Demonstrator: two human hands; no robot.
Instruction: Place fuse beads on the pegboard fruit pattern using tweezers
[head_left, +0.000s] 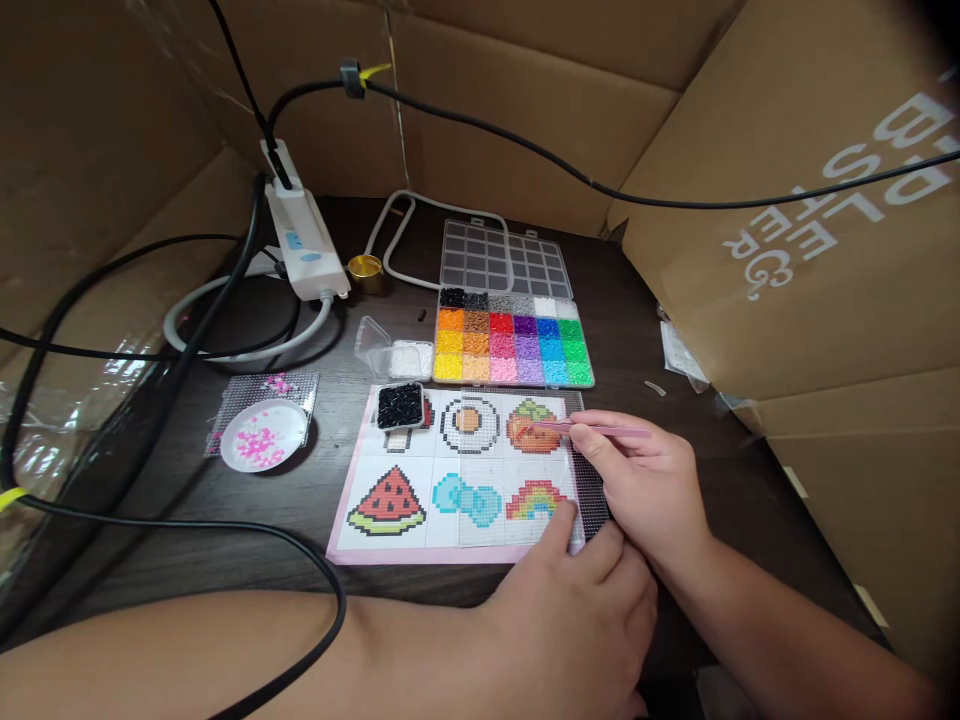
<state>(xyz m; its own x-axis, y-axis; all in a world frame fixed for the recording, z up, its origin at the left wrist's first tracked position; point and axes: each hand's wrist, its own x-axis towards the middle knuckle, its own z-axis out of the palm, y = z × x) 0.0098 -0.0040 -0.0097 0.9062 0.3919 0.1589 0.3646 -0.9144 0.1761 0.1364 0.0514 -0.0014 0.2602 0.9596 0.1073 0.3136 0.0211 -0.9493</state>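
Observation:
My right hand [645, 480] is closed around pink tweezers [626, 431], whose tips reach over the printed persimmon pattern [529, 430]. A clear pegboard [592, 500] overlies the right part of the pink-edged pattern sheet [379, 480]. My left hand [585, 595] rests at the board's lower right, its index finger stretched onto it by the rainbow pattern [529, 500]. Its other fingers are bent and spread from the index; the thumb is hidden. Black beads [401, 407] fill a small tray on the sheet's upper left.
Behind the sheet lies an open bead box [514, 340] with colours sorted by compartment. A white dish [262, 437] of pink and white beads overlaps another pegboard [309, 385]. A power strip [307, 235], golden cup [365, 272] and black cables [330, 560] surround the left; cardboard walls [750, 330] enclose the table.

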